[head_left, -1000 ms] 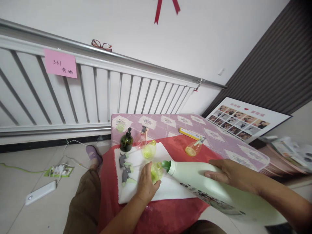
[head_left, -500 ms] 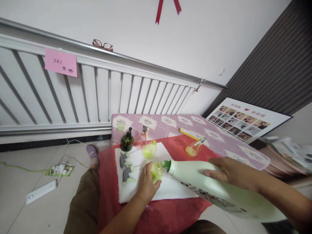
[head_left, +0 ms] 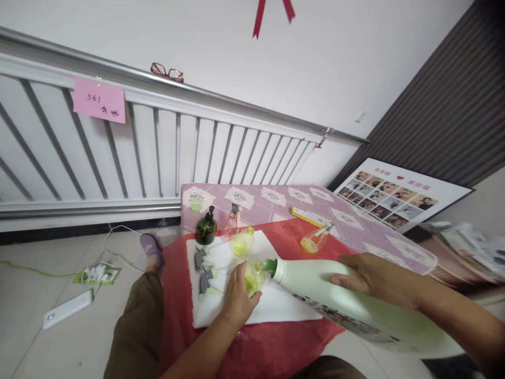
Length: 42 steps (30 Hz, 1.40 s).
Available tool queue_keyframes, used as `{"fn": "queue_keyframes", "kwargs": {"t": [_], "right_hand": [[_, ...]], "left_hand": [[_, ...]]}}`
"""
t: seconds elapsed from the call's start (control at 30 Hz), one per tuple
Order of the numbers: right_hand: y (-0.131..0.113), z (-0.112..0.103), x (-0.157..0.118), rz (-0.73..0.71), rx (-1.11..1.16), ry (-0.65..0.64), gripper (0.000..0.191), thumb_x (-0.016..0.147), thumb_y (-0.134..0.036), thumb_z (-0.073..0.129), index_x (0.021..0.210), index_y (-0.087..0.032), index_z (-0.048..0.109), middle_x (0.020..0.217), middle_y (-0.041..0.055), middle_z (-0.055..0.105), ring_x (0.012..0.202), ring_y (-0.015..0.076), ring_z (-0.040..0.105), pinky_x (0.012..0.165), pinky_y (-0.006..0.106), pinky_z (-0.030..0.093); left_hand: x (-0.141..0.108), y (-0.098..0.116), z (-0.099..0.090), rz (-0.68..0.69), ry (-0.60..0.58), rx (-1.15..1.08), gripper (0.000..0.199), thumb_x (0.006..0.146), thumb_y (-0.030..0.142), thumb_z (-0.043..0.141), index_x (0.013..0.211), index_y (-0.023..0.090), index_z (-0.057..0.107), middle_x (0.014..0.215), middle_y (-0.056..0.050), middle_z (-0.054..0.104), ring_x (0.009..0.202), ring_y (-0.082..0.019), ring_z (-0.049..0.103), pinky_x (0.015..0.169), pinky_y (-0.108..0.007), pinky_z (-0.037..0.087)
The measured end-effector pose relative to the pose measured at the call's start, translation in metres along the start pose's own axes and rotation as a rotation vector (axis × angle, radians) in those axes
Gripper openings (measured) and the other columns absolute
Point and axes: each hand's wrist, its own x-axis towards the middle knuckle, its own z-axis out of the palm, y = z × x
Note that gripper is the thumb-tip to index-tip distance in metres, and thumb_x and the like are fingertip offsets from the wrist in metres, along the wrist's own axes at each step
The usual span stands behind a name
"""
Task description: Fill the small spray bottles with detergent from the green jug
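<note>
My left hand (head_left: 239, 297) is wrapped round a small yellow see-through bottle (head_left: 255, 279) standing on the white cloth (head_left: 276, 310). In my right hand (head_left: 371, 279) is a large pale green jug (head_left: 331, 295), tipped on its side with its green spout at the small bottle's mouth. Whether liquid is flowing I cannot tell. Beyond my left hand stands a second yellow bottle (head_left: 242, 244), without a spray head. Two grey spray heads (head_left: 205, 281) lie on the cloth's left side.
Behind the cloth stand a dark green pump bottle (head_left: 205, 229) and a pink spray bottle (head_left: 230, 223). An orange-yellow spray bottle (head_left: 311, 242) and a yellow box (head_left: 310, 217) are to the right. A radiator (head_left: 158, 152) lines the wall; cables and a power strip (head_left: 97, 275) lie on the floor.
Both hands, the jug and the small bottle hold nearly the same positions. Only a slight shift of the camera view shows.
</note>
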Motion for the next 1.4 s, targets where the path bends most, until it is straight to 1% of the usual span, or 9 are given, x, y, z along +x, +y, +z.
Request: {"fn": "queue_keyframes", "kwargs": {"t": [0.1,0.4,0.67,0.87,1.13,1.3,1.4], "right_hand": [[0.0005,0.0002,0.0005,-0.003,0.005,0.002,0.047,0.083,-0.065,0.044,0.077,-0.020,0.056,0.074,0.0067,0.065,0.069,0.0229,0.061,0.061,0.032,0.040],[-0.0020,-0.0016,0.0014,0.006,-0.033,-0.024,0.049,0.085,-0.066,0.039,0.080,-0.020,0.054,0.077,0.0079,0.065,0.072,0.0244,0.062,0.063,0.033,0.040],[-0.0035,-0.0024,0.0009,0.020,-0.020,-0.032,0.049,0.085,-0.066,0.040,0.081,-0.019,0.055,0.078,0.0081,0.066,0.073,0.0249,0.062,0.065,0.034,0.041],[-0.0033,-0.0028,0.0011,-0.006,-0.017,-0.024,0.050,0.085,-0.066,0.039,0.079,-0.019,0.055,0.076,0.0083,0.065,0.071,0.0240,0.061,0.063,0.034,0.041],[-0.0044,-0.0029,0.0006,0.002,-0.014,-0.036,0.049,0.085,-0.065,0.039,0.080,-0.019,0.055,0.077,0.0075,0.065,0.072,0.0237,0.061,0.064,0.034,0.041],[-0.0038,-0.0021,0.0005,-0.005,-0.018,-0.032,0.049,0.086,-0.065,0.039,0.080,-0.019,0.054,0.077,0.0078,0.065,0.072,0.0239,0.061,0.064,0.034,0.041],[-0.0023,-0.0014,-0.0001,-0.010,-0.015,-0.027,0.048,0.086,-0.065,0.039,0.080,-0.019,0.054,0.077,0.0077,0.065,0.072,0.0236,0.061,0.064,0.033,0.041]], "left_hand": [[0.0000,0.0007,-0.0005,-0.002,-0.004,0.002,0.080,0.069,0.021,0.065,0.140,0.015,0.029,0.142,-0.015,0.042,0.134,-0.029,0.037,0.114,-0.045,0.031],[-0.0002,0.0012,-0.0008,-0.002,-0.008,0.011,0.081,0.069,0.020,0.065,0.141,0.012,0.029,0.142,-0.016,0.042,0.134,-0.029,0.036,0.114,-0.045,0.030],[-0.0001,0.0007,-0.0008,0.001,0.007,-0.003,0.081,0.069,0.020,0.065,0.141,0.017,0.029,0.142,-0.014,0.042,0.134,-0.030,0.037,0.113,-0.047,0.031],[0.0001,-0.0002,-0.0002,0.008,-0.004,0.001,0.081,0.069,0.021,0.065,0.141,0.016,0.027,0.142,-0.015,0.042,0.134,-0.030,0.037,0.113,-0.047,0.031],[-0.0001,0.0001,0.0000,0.010,-0.004,0.018,0.080,0.070,0.021,0.064,0.141,0.013,0.028,0.142,-0.016,0.042,0.134,-0.030,0.037,0.113,-0.045,0.031],[-0.0003,0.0001,0.0002,0.004,0.012,0.005,0.080,0.069,0.021,0.064,0.141,0.017,0.028,0.142,-0.014,0.042,0.134,-0.030,0.038,0.113,-0.046,0.031],[-0.0001,-0.0005,0.0007,-0.001,0.011,0.000,0.081,0.069,0.021,0.065,0.141,0.018,0.028,0.141,-0.014,0.043,0.134,-0.030,0.038,0.113,-0.047,0.031]]}}
